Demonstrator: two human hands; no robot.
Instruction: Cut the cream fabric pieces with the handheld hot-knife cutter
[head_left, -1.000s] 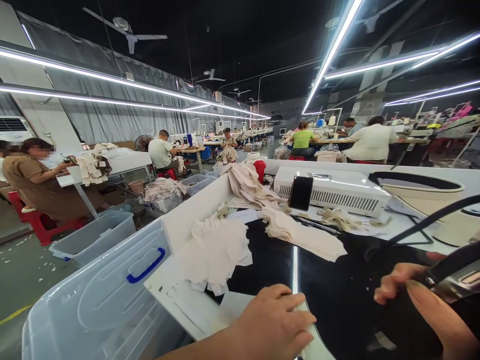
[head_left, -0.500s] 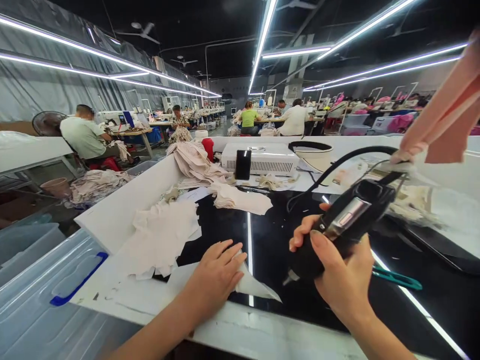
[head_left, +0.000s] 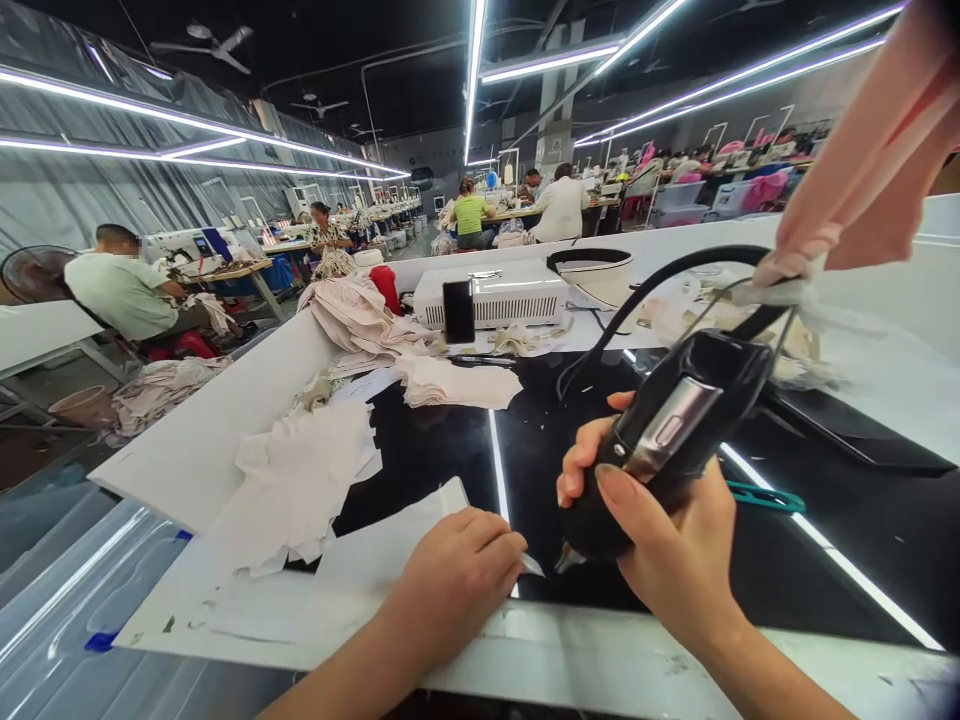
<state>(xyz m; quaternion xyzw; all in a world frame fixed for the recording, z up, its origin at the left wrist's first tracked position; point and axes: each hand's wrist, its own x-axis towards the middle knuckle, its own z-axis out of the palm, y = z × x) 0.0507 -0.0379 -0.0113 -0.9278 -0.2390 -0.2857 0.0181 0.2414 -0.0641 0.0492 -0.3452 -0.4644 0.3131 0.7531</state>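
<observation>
My right hand (head_left: 667, 540) is wrapped round a bulky black corded hand tool (head_left: 667, 430) with a silver panel on its side. The tool's tip points down towards the glossy black work surface. My left hand (head_left: 465, 565) rests near the front edge, fingers bent and closed over a thin white cloth piece (head_left: 405, 525). A small corner of the cloth sticks out past the fingertips, beside the tool's tip. To the left lies a loose pile of pale cut cloth pieces (head_left: 300, 480). A neat stack of pale pieces (head_left: 457, 382) sits farther back.
A phone (head_left: 459, 312) leans against a white vented box (head_left: 517, 290). Right of my right hand lies a teal thread snipper-like tool (head_left: 765, 496). A pink cloth strip (head_left: 855, 170) hangs at the cord. Blue-edged plastic bins (head_left: 60, 600) stand left; several people sit at sewing machines beyond.
My left hand has gone from lying flat with fingers spread to fingers curled over the cloth's right end. The right hand keeps its hold on the tool. The view has shifted slightly.
</observation>
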